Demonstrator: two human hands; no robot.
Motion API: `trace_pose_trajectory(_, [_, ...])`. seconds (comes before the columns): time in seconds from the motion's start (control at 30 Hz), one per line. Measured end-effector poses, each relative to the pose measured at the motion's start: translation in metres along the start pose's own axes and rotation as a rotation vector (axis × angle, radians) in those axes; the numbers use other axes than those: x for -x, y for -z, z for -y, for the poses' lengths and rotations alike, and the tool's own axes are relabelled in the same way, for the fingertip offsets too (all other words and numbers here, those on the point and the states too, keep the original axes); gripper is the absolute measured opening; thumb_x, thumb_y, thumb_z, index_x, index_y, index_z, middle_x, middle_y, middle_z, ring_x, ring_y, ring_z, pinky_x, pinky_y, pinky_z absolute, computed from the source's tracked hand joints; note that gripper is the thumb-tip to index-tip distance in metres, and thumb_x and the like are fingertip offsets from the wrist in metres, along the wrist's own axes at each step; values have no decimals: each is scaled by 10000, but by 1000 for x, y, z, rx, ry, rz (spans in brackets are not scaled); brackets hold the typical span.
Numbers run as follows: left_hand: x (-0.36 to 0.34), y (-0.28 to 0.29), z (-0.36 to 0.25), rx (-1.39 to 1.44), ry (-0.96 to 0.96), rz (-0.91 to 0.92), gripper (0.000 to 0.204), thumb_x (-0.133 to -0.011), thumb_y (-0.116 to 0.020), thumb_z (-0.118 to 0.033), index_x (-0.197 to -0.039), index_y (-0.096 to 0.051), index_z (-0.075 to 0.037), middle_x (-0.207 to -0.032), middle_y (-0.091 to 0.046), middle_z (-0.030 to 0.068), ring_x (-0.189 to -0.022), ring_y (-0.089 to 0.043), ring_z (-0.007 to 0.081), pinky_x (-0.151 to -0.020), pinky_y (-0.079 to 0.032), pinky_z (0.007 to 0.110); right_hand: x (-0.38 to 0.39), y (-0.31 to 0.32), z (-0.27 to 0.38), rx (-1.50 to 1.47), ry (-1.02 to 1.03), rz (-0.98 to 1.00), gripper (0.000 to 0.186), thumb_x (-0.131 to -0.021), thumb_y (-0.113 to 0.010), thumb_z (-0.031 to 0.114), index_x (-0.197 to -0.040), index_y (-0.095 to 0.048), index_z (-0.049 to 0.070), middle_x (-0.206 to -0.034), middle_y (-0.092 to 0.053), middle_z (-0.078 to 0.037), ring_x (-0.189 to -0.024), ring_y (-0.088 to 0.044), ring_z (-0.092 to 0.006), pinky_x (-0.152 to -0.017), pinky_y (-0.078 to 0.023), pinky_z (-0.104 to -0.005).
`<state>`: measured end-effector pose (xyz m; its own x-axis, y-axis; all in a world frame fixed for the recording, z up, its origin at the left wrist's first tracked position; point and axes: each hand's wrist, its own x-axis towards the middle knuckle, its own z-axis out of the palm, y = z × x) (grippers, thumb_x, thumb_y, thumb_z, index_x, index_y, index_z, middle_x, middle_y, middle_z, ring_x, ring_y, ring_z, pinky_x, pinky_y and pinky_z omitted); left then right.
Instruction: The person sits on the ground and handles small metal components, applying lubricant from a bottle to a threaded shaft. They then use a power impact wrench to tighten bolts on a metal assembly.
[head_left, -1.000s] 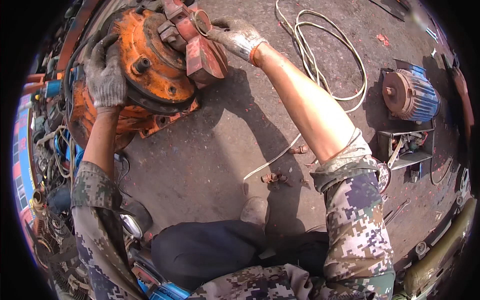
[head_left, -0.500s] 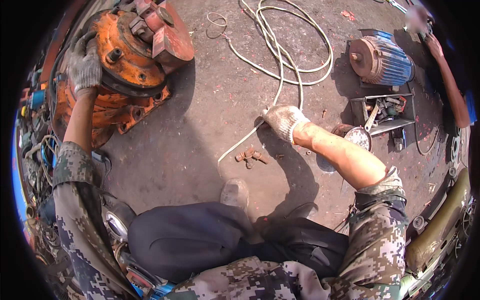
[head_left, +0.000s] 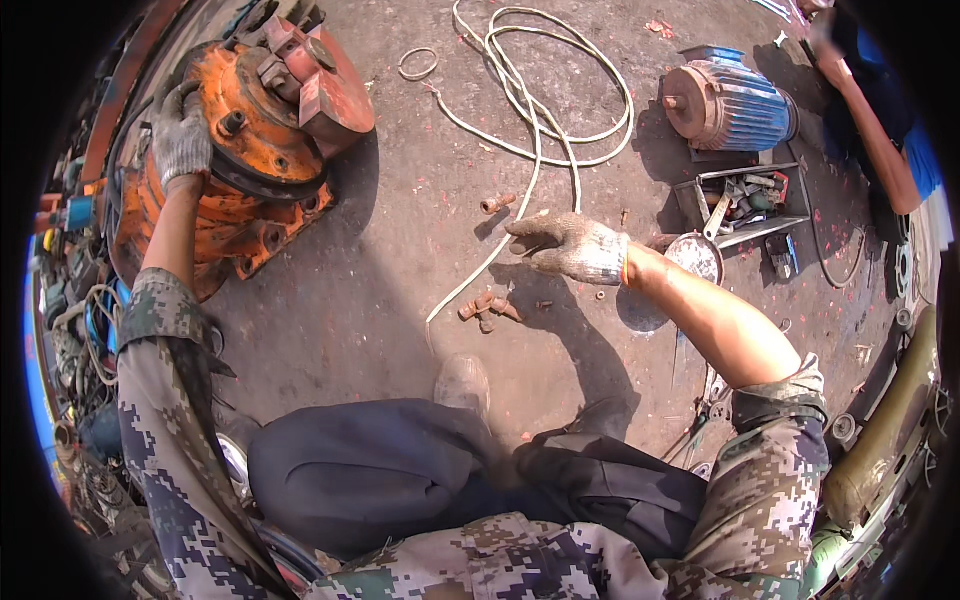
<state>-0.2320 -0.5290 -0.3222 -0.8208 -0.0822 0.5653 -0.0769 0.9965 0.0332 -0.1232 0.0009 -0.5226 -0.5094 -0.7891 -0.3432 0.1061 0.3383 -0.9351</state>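
Showing now near the released right grip [head_left: 572,246], a rusty bolt [head_left: 497,204], left grip [head_left: 182,145] unclear.

No lettering, number or sign legible. Orange machine [head_left: 275,145], ten o'clock: markings unreadable. Blue motor [head_left: 735,105], two o'clock: likewise. Olive cylinder [head_left: 878,435], four o'clock: likewise (anything printed near the rim is too blurred to make out).
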Motion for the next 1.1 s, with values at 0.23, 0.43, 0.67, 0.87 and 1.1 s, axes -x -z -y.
trace_pose_trajectory(0.23, [-3, -14, -7, 82, -20, -42, 311, -1070, -590, -295, -1271, -752, -122, -1515, -592, 140, -1425, -516, 354, -1184, -408, 445, 98, 8, 15, 676, -254, 497, 603, -878, -718, 166, -1473, -637, 105, -1321, -742, -167, -1226, -704, -358, -1042, -549, -476])
trace_pose_trajectory(0.43, [-5, -33, 59, 20, -87, -13, 356, -1106, -551, -308, -1351, -707, -102, -1578, -523, 159, -1478, -481, 337, -1220, -387, 451, 153, 14, 9, 277, -206, 287, 347, -930, -736, 248, -1217, -710, 54, -1044, -774, -146, -944, -738, -298, -831, -566, -438])
trace_pose_trajectory(0.67, [-12, -36, 51, -24, -81, 3, 370, -1122, -519, -303, -1379, -701, -108, -1595, -531, 135, -1493, -482, 332, -1211, -404, 451, 221, 96, 25, 371, -410, -219, 292, -925, -674, 281, -1110, -761, 72, -1014, -776, -136, -944, -742, -284, -875, -567, -404])
trace_pose_trajectory(0.87, [-6, -50, 75, -57, -167, -22, 357, -1110, -529, -298, -1358, -704, -110, -1586, -535, 133, -1482, -489, 337, -1212, -401, 446, 236, 152, -67, 845, -535, -945, 282, -920, -654, 228, -1151, -774, 123, -1118, -768, -175, -1086, -722, -393, -952, -566, -482])
trace_pose_trajectory(1.1, [-4, -38, 9, -39, -19, -38, 325, -1115, -535, -330, -1302, -709, -129, -1542, -557, 134, -1452, -488, 362, -1178, -417, 475, 183, 201, -89, 905, -1044, -608, 336, -988, -651, 344, -1279, -785, 242, -1252, -781, -97, -1183, -743, -321, -996, -578, -489])
